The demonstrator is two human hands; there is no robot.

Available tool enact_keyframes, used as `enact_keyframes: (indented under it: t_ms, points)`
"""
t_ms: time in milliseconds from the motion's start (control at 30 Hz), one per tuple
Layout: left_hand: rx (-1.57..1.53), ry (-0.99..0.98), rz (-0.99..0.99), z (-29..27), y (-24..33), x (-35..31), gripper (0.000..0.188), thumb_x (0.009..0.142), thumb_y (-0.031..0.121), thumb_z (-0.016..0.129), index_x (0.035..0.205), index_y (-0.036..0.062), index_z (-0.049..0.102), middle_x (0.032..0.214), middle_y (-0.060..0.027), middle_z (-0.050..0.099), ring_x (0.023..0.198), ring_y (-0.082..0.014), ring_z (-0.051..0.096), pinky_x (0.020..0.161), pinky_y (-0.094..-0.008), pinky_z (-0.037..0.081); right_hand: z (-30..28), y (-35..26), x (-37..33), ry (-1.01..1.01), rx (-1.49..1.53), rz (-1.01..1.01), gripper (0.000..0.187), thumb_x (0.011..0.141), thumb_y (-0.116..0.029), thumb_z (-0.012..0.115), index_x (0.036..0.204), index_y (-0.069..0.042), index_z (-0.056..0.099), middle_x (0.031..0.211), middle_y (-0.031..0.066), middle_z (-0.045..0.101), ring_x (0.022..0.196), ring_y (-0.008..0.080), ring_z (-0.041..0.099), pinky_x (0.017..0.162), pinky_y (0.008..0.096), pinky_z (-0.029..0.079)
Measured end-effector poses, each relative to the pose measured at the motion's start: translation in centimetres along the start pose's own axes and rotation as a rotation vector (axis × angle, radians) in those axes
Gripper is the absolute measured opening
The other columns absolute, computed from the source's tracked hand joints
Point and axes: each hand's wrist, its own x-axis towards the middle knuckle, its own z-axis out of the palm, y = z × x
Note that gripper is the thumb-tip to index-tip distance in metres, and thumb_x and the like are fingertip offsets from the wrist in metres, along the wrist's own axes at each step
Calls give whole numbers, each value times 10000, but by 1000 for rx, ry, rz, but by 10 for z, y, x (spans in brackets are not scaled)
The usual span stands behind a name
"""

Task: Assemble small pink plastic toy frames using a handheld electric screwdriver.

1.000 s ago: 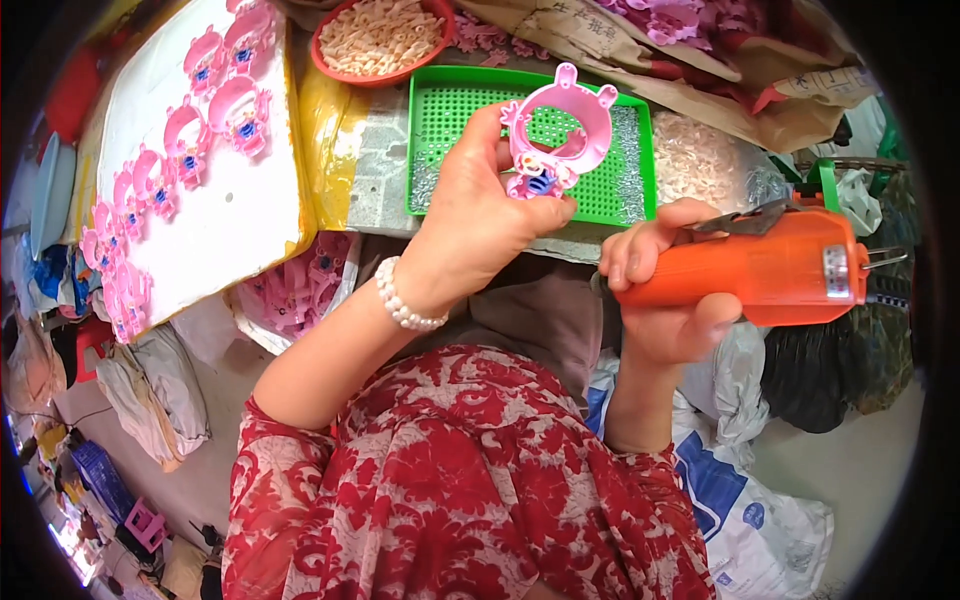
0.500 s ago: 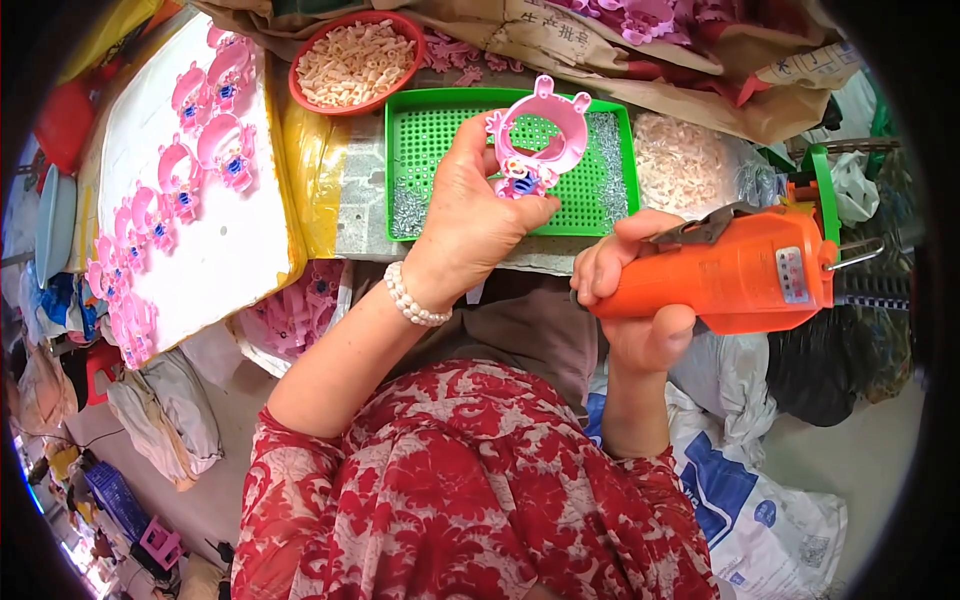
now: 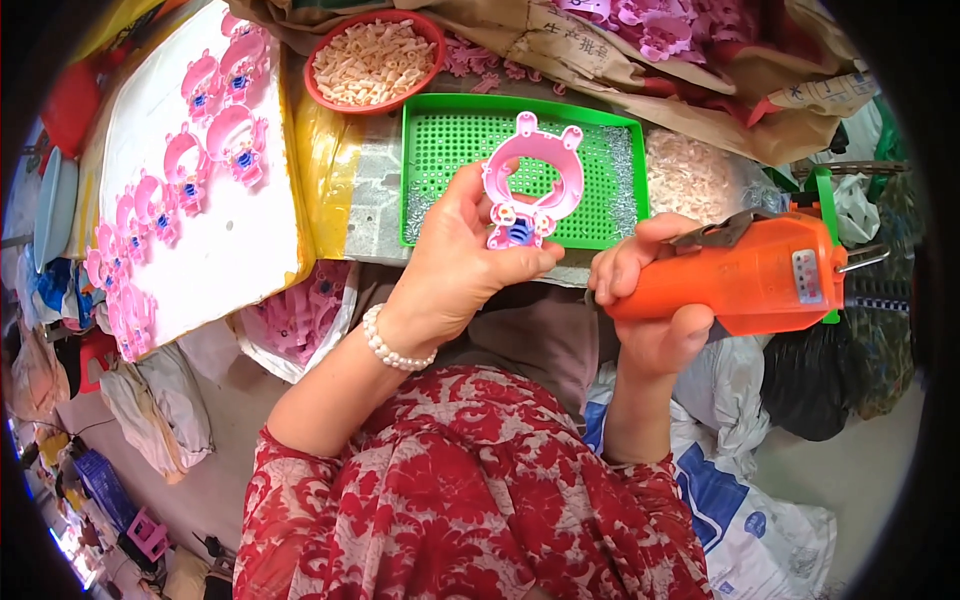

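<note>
My left hand (image 3: 450, 262), with a pearl bracelet at its wrist, pinches a pink plastic toy part (image 3: 570, 182). The part has a round, open, ring-shaped head with two ears and a small dark-blue piece below. It is held above a green perforated tray (image 3: 425, 172), where small silvery screws (image 3: 622, 170) lie along the right side. Closed round an orange handheld power tool (image 3: 735, 285) that looks like an electric screwdriver is my right hand (image 3: 650, 300). The tool's wire loop points right, and its other end is hidden by my fingers. The tool and the toy part are apart.
A white board (image 3: 230, 225) at left carries several similar pink parts (image 3: 232, 145). Behind stands a red bowl (image 3: 440, 50) of cream-coloured pieces. Beside the tray lies a bag of pale pieces (image 3: 690, 175). More pink parts fill a brown sack (image 3: 665, 28) and a white bag (image 3: 300, 320).
The toy part has come lower and nearer to me, and it faces up more squarely. The scene has shifted slightly right. Both hands keep their holds.
</note>
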Motion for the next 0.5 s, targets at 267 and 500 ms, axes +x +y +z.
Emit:
enact_keyframes:
  t_ms: [267, 500]
  points:
    - [-156, 27, -134, -18, 5, -26, 552, 758, -76, 593, 1254, 10, 366, 1076, -96, 555, 897, -209, 622, 744, -277, 527, 5, 2, 18, -43, -10, -12, 801, 752, -692, 524, 1136, 4, 428, 713, 26, 507, 592, 135, 496, 588, 295, 421]
    - [-159, 79, -205, -36, -1, -56, 566, 767, -76, 600, 1268, 10, 350, 1047, -116, 572, 846, -211, 641, 717, -266, 532, 16, 1, 52, -76, 63, -36, 815, 750, -709, 501, 1151, -1, 444, 707, 41, 512, 589, 159, 482, 585, 306, 403]
